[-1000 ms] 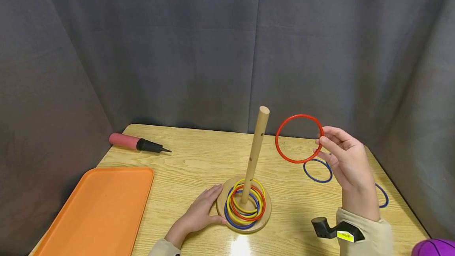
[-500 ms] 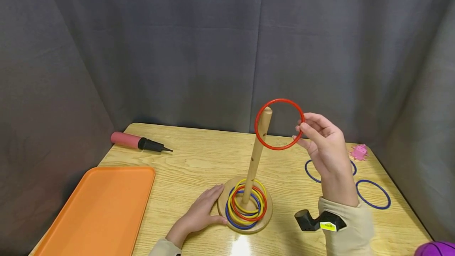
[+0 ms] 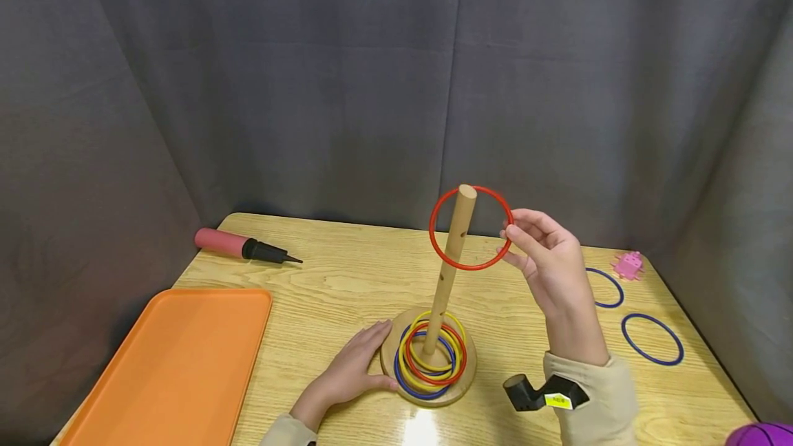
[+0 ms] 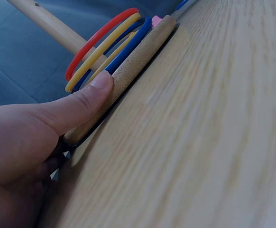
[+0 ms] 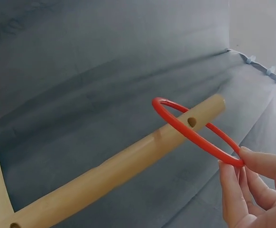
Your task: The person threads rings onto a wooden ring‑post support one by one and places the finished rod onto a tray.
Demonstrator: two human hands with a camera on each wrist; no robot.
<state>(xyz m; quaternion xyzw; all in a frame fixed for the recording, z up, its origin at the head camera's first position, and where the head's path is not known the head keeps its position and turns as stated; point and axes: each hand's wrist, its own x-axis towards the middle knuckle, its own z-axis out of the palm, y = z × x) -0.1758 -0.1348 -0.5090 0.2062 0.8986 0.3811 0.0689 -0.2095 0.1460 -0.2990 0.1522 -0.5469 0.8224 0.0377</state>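
Note:
A wooden ring toss stand (image 3: 445,281) rises from its round base (image 3: 464,391), where several red, yellow and blue rings (image 3: 458,372) lie around the foot of the peg. Between thumb and fingers, my right hand (image 3: 551,260) pinches a red ring (image 3: 472,268) by its right side. That ring is around the peg just below the top, tilted, as the right wrist view also shows. My left hand (image 3: 350,370) rests on the table at the base's left edge, fingers extended along the rim. In the left wrist view its thumb (image 4: 88,97) presses against the rim.
Two blue rings (image 3: 652,361) lie on the table at the right, one partly hidden behind my right hand. Beyond them sits a small pink toy (image 3: 628,266). An orange tray (image 3: 180,363) and a red-and-black hand pump (image 3: 248,246) lie left; a purple ball (image 3: 762,433) shows bottom right.
My right hand has carried the red ring leftward from beside the peg, raised it, then lowered it over the peg's top. The left hand has stayed at the base.

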